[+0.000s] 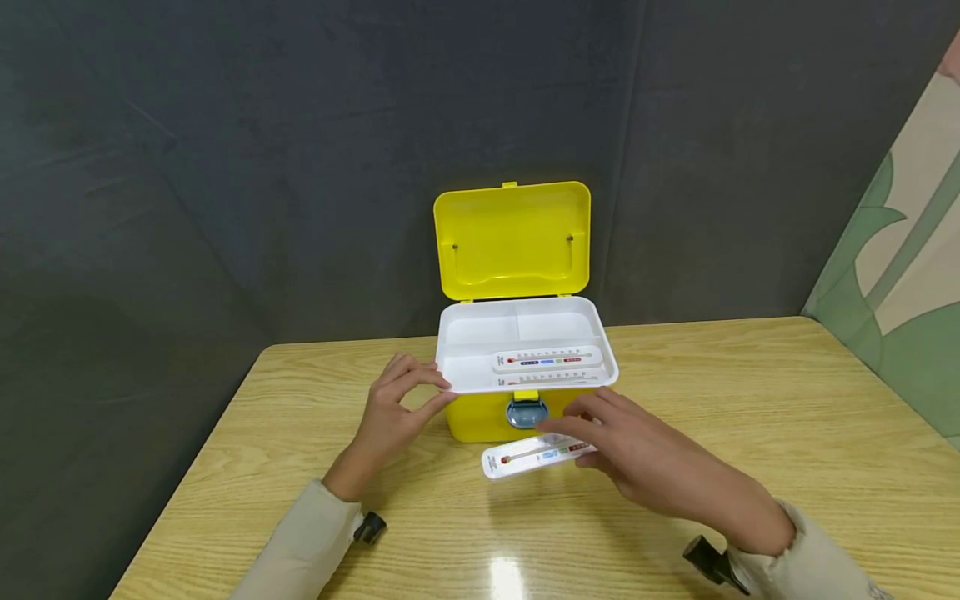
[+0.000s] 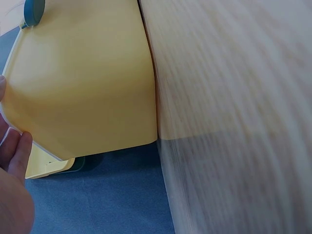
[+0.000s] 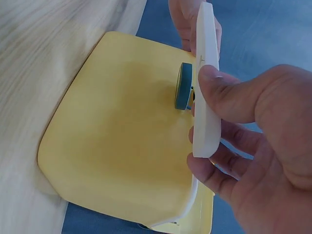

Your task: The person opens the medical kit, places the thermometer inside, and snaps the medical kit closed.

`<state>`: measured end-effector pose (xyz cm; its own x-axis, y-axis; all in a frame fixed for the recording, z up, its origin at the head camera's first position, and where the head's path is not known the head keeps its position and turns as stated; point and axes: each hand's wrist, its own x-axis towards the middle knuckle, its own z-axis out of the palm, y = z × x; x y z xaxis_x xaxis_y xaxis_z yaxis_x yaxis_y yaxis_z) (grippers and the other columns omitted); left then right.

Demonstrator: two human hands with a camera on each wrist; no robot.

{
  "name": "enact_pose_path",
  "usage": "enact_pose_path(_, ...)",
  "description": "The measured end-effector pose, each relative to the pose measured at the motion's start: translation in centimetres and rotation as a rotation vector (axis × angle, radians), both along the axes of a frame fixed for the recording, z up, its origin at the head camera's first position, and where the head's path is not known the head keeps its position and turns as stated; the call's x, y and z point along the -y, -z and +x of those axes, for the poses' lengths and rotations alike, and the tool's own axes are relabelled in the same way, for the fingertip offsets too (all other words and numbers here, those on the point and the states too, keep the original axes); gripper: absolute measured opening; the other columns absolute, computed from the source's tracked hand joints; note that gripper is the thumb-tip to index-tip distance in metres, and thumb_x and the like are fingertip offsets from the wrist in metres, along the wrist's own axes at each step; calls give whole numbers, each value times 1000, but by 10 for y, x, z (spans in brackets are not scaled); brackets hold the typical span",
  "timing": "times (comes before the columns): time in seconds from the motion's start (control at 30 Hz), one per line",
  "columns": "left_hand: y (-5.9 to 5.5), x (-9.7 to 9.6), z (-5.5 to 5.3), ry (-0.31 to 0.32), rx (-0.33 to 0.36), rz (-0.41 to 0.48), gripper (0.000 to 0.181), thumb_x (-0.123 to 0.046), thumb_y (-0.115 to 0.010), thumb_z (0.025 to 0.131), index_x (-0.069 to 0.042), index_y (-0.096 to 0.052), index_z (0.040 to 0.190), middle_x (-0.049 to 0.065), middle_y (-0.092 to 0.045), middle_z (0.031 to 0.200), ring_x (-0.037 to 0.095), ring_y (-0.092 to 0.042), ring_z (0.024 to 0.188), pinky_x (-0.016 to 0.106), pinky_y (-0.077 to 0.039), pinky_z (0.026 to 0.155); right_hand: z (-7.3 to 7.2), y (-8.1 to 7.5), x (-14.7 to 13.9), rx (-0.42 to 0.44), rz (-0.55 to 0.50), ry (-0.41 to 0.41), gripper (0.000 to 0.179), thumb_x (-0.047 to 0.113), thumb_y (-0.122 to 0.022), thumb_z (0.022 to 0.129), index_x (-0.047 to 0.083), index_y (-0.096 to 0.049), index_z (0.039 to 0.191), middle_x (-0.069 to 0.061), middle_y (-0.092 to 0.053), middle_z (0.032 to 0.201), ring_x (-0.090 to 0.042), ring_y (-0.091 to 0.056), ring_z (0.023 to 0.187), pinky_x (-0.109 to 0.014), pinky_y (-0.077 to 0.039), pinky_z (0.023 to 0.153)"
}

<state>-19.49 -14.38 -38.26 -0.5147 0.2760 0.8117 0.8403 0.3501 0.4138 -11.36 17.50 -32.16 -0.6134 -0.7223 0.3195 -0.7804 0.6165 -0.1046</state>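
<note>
A yellow storage box (image 1: pixel 480 421) stands with its lid (image 1: pixel 513 237) raised and a white divided tray (image 1: pixel 468 379) in its top. Near the tray's left front corner, my left hand (image 1: pixel 393 400) holds the rim between thumb and fingers. My right hand (image 1: pixel 637 450) grips a white flat thermometer (image 1: pixel 517 458) by its right end, in front of the box and tilted slightly. In the right wrist view the thumb (image 3: pixel 229 95) presses one face of this thermometer (image 3: pixel 207 122), with fingers behind it. Another thermometer (image 1: pixel 547 359) lies in the tray's front compartment, with a third (image 1: pixel 543 380) partly hidden behind the front rim.
A blue-grey latch (image 1: pixel 527 414) hangs on the box's front. The wooden table (image 1: pixel 750 400) extends to both sides and towards me. Behind it rises a dark cloth-like backdrop (image 1: pixel 300 167), and a wall with a leaf pattern (image 1: pixel 900 292) stands at the right.
</note>
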Motion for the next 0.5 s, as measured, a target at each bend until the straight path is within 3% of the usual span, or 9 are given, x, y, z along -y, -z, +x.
enact_pose_path(0.5, -1, 0, -1, 5, -9, 8, 28, 5, -86, 67, -10, -74, 87, 3, -56, 78, 24, -59, 93, 17, -47, 97, -4, 3, -1, -29, 11, 105, 50, 11, -83, 80, 28, -66, 124, 5, -63, 114, -12, -56, 102, -36, -54, 88)
